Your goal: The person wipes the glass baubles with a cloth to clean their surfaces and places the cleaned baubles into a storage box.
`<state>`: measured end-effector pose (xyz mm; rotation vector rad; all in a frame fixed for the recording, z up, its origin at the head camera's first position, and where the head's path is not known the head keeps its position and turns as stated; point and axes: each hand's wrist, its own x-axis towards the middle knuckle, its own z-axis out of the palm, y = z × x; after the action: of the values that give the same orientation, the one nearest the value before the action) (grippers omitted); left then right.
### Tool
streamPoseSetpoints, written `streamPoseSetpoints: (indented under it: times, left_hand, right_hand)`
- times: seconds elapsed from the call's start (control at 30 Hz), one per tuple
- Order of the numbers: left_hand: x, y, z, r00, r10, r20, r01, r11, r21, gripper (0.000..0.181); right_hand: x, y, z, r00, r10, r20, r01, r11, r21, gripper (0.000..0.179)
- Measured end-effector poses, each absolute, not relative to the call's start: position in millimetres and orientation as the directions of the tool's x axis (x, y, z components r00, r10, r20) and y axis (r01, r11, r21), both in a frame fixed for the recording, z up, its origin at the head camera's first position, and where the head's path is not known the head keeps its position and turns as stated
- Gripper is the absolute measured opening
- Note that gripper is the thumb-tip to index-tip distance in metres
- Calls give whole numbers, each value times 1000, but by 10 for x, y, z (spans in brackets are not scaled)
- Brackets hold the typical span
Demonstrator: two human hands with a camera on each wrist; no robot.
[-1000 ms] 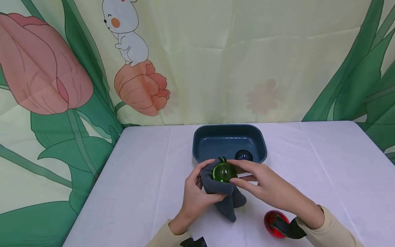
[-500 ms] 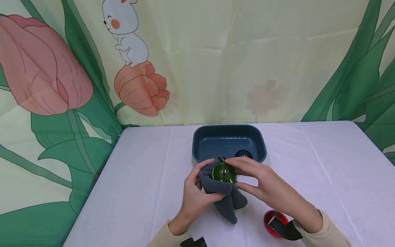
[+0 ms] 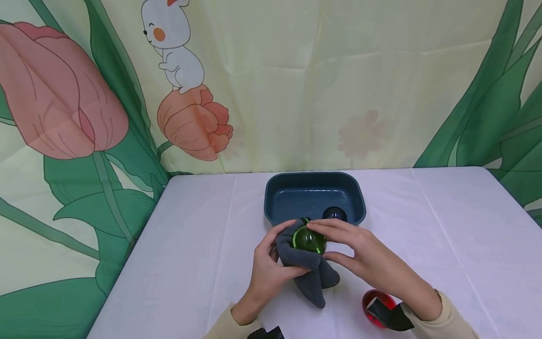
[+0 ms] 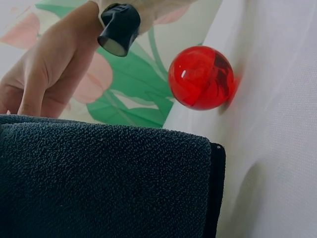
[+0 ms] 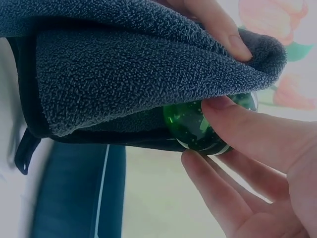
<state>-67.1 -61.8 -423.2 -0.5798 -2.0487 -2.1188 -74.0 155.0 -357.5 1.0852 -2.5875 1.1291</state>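
Ball, green, likely slippery, sits in soft cloth short of the far edge of the bench; fingers of the right hand pinch its sides (safest hold), left hand grips cloth.

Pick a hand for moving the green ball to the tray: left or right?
Right, I'd judge. The right hand pinches the exposed green ball, whereas the left hand is occupied holding the gray cloth partly around it. The tray lies just beyond both hands.

Head view faces forward, down — wrist views, close in, share the cloth
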Motion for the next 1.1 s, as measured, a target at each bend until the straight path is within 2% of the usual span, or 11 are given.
streamPoseSetpoints:
  times: [0.27, 0.6, 0.73, 0.9, 1.1]
  left_hand:
    - [-675, -617, -4256, -911, 192, 364, 362, -45, 931, 77]
    - [-658, -594, -4249, -906, 210, 368, 370, -32, 928, 83]
    - [-660, -587, -4251, -900, 205, 384, 385, -36, 922, 83]
    - [-653, -602, -4251, -891, 195, 410, 412, -31, 911, 80]
    - [-636, -611, -4253, -885, 201, 421, 424, -27, 905, 81]
  right_hand:
    - [-733, 1549, -3608, -778, -544, 313, -583, 441, -683, 62]
    - [-715, 1550, -3628, -855, -498, 145, -360, 369, -857, 55]
    - [-695, 1542, -3641, -870, -476, 128, -322, 354, -878, 55]
    - [-695, 1562, -3643, -857, -501, 116, -321, 345, -882, 57]
    - [-675, 1592, -3624, -851, -517, 93, -337, 401, -852, 59]
